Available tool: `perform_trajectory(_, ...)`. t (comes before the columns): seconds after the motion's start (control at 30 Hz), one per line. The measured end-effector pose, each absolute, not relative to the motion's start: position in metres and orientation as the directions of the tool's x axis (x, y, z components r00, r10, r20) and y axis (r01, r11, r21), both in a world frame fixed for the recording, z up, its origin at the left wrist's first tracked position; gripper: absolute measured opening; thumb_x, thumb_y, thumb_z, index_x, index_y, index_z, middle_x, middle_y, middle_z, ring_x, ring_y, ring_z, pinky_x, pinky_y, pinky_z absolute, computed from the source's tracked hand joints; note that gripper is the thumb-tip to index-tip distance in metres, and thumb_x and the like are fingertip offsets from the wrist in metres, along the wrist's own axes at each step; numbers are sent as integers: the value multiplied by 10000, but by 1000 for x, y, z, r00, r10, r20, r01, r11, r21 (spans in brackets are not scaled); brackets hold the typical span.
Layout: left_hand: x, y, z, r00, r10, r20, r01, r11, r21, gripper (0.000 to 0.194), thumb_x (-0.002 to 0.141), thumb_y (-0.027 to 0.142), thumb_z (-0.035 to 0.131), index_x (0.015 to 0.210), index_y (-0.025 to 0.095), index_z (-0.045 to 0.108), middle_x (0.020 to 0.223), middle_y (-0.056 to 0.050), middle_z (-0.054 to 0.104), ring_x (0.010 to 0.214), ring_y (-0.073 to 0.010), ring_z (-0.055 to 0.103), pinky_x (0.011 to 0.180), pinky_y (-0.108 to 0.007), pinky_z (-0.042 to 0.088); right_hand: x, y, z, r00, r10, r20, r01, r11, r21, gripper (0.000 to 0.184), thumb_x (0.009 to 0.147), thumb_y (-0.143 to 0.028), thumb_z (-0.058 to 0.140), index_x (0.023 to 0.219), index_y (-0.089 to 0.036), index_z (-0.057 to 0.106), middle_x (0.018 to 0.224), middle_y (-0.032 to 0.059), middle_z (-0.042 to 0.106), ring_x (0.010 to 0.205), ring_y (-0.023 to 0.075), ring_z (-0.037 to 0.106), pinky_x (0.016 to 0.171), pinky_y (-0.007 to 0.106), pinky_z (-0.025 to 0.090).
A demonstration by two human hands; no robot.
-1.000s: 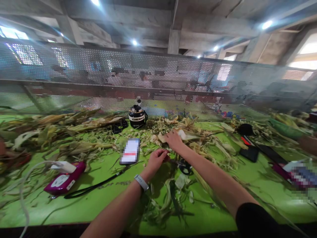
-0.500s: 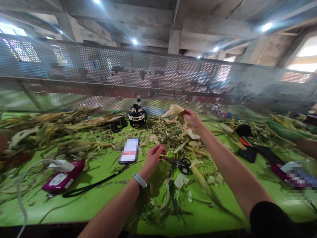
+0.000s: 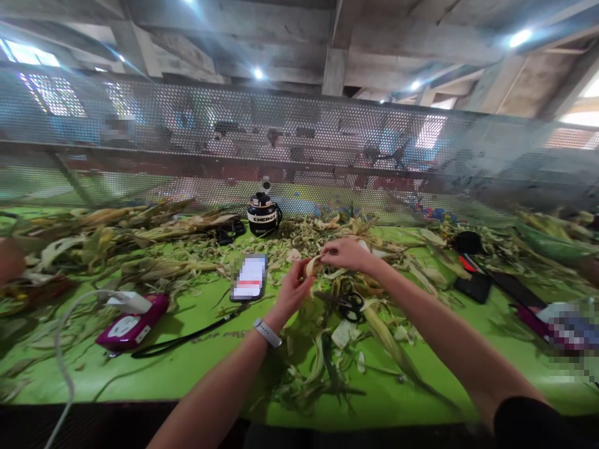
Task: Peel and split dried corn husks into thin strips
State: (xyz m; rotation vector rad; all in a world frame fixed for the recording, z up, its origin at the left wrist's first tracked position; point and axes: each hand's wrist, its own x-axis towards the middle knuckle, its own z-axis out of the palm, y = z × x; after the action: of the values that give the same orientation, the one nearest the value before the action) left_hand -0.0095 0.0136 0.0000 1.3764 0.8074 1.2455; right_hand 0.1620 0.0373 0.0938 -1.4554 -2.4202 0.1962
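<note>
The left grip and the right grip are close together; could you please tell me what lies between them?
In the head view, a pale husk strip bridges the gap from the left grip to the right grip, seemingly held by both.

Your left hand (image 3: 294,284) and right hand (image 3: 347,253) meet above the green table (image 3: 196,377), a pale strip of corn husk (image 3: 312,267) held between them. Black-handled scissors (image 3: 352,307) lie just below your right hand, among husk scraps (image 3: 344,333). Left of your hands lie a lit smartphone (image 3: 249,277) and a purple power strip (image 3: 127,328) bearing a white charger (image 3: 130,303). Farther back, a black bottle (image 3: 262,216) marked "ENERGY" stands before a perforated metal screen (image 3: 318,137).
</note>
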Motion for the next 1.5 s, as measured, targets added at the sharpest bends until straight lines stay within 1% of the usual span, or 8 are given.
perform_trajectory(0.17,-14,13,6,412,911,29,-182,51,982,230,719,339,483,860,165,537,751,-50,661,506,-108,524,419,-202,314,168,41,97,-528,811,253,843,535,46,171,739,-288,669,853,-172,721,801,70,688,826,224,596,790,327,389)
perform_trajectory(0.3,-11,7,11,502,862,-71,-165,176,970,321,706,462,584,860,187,525,596,20,599,399,-66,427,385,-182,253,169,34,88,-464,743,483,873,474,110,446,764,-332,652,1175,-168,596,1193,131,587,1167,287,462,1034,448,264)
perform_trajectory(0.47,-7,5,9,446,889,-103,-206,214,955,409,739,596,527,908,224,509,493,51,546,297,-47,313,350,-198,167,167,22,64,-343,655,673,904,426,47,559,827,-192,514,1369,-187,377,1445,123,335,1357,256,232,1109,466,163)
perform_trajectory(0.87,-3,6,-2,395,899,-190,-220,294,930,471,703,651,545,658,184,500,532,20,524,442,-93,462,389,-196,312,174,4,39,-65,555,829,893,403,-200,491,882,-253,442,1363,-234,346,1401,133,367,1329,267,291,1057,494,271)
perform_trajectory(1.07,3,1,-4,360,927,-108,-155,173,973,453,746,628,506,615,197,457,451,63,389,388,-81,382,398,-214,324,168,-3,26,-14,749,662,795,410,-447,370,807,-405,552,1091,-170,522,971,114,632,912,236,597,816,356,470)
perform_trajectory(1.27,4,-8,-1,274,959,-65,41,56,998,442,738,546,579,1004,212,465,488,91,457,354,-96,428,363,-213,337,164,1,16,-47,908,417,743,311,-593,143,781,-323,520,726,-192,506,637,13,577,576,148,526,579,257,414)
perform_trajectory(1.4,1,-9,1,346,937,-50,104,14,994,535,677,440,683,1082,209,421,484,110,460,325,-82,413,346,-196,324,174,7,23,-40,964,263,443,253,-860,113,689,-252,554,636,-192,475,561,-40,513,519,106,455,511,217,379)
perform_trajectory(1.5,-1,-7,2,330,944,-8,81,-20,997,451,724,472,611,1042,215,420,480,111,451,326,-82,403,356,-196,322,182,6,32,-53,999,2,56,5,-998,132,607,-190,610,588,-184,479,479,-73,463,427,70,390,436,186,357)
